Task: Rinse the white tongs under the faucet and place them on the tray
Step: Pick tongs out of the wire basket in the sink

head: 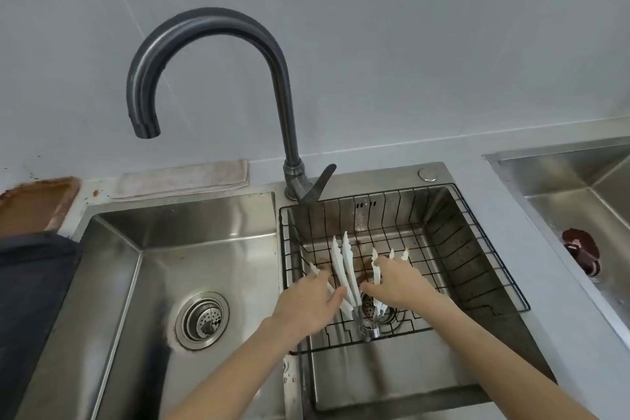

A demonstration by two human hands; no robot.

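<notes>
Several white tongs [344,262] with serrated tips lie in a black wire basket [477,232] set in the right sink basin. My left hand [306,303] reaches into the basket from the left, its fingers and thumb closed around one white tong arm at the basket's left side. To the right, my right hand [399,283] lies over another pair of tongs, fingers curled on it, with white tips poking out past the fingers. One pair stands free between my hands. The dark faucet [272,44] arches over the left basin; no water shows at its spout [147,128].
The left basin [163,256] holds only its round drain [201,320]. A dark flat tray-like surface [30,283] lies at the far left. A folded cloth [184,177] rests behind the sink. Another steel basin [579,187] with a dark red object [581,251] is at right.
</notes>
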